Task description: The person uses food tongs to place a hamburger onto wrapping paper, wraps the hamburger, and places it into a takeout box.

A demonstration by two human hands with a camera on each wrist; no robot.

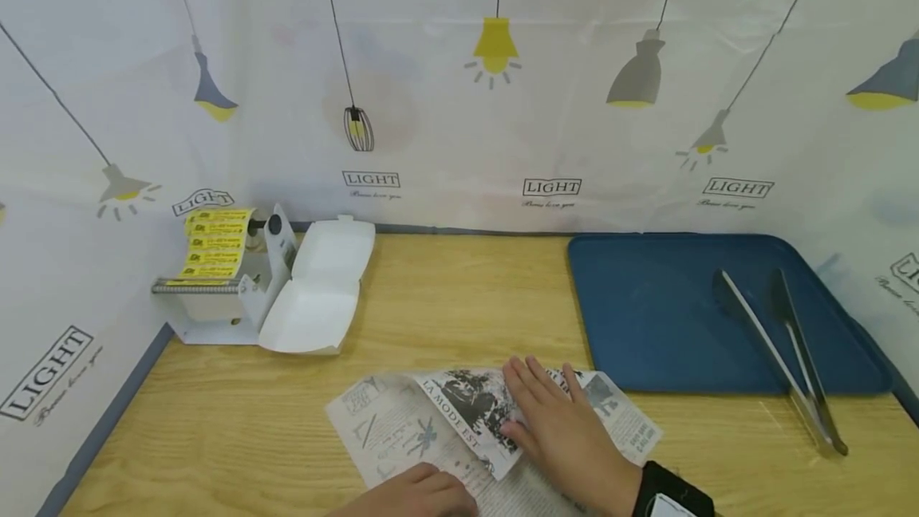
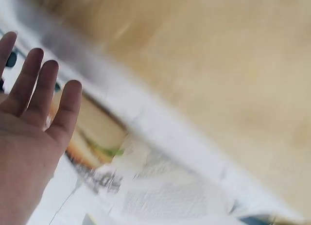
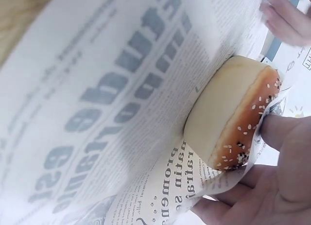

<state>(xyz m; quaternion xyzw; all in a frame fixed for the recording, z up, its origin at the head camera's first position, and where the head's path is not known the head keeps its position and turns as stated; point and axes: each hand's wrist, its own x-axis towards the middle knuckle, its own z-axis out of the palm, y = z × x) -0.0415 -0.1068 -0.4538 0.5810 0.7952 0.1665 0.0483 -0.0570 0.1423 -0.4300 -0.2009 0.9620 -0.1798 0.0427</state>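
Observation:
A sheet of newsprint-patterned wrapping paper lies at the front of the table, its far edge folded towards me. Across the folded flap lies my right hand, fingers spread and fairly straight. Under that fold, hidden in the head view, is a burger with a sesame-seeded bun; the right thumb presses near its seeded side through the paper. A bit of green shows at the burger in the left wrist view. My left hand has extended fingers close beside the paper; in the head view it is partly cut off below.
Back left, a label dispenser with yellow labels stands against an open white takeaway box. A blue tray lies at the back right, with metal tongs reaching over its front edge. Lamp-patterned sheeting walls the wooden table.

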